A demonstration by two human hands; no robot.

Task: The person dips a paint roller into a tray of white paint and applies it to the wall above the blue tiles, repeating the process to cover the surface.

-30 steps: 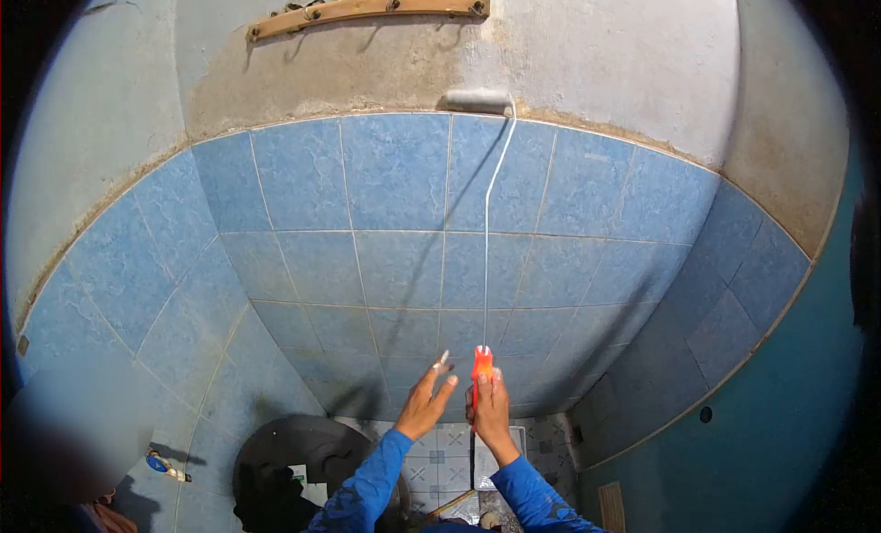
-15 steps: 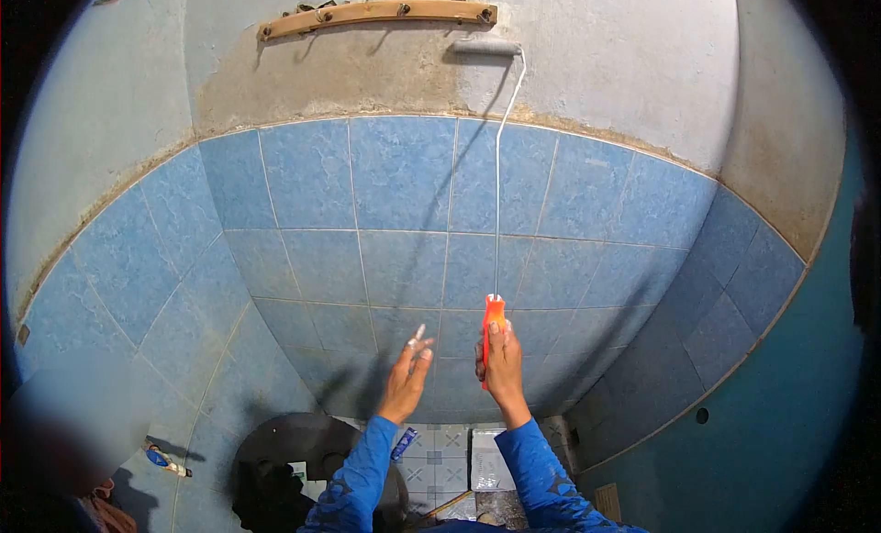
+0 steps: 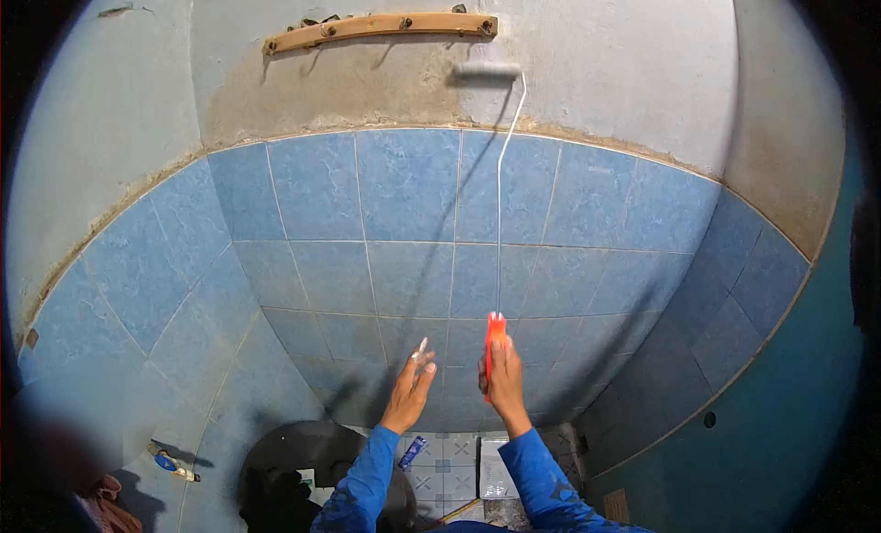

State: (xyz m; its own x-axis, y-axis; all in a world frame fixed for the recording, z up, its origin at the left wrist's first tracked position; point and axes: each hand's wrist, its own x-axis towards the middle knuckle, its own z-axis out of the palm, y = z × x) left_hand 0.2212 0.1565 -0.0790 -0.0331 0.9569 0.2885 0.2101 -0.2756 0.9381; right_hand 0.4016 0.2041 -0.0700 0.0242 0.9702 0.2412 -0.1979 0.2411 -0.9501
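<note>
My right hand [image 3: 502, 379] is wrapped round the orange-red handle [image 3: 496, 328] of a paint roller. Its long wire frame rises to the grey roller head [image 3: 488, 72], which is against the wall just below the right end of a wooden hook rail [image 3: 385, 25]. Light paint lies on the wall around the roller; the wall to its left is bare brown plaster [image 3: 349, 88]. My left hand [image 3: 409, 392] is raised beside the right one, fingers apart and holding nothing, with whitish marks on the fingertips.
Blue tiles [image 3: 408, 186] cover the lower wall. Below are a large dark round container [image 3: 298, 441], a blue packet [image 3: 412, 452] and a white board [image 3: 496, 471] on the patterned floor. A brush-like tool [image 3: 172, 463] is at the lower left, near a reddish cloth [image 3: 115, 507].
The roller head has moved down the wall, away from the hook rail, and my right hand has come down with the handle. The view has shifted slightly.
</note>
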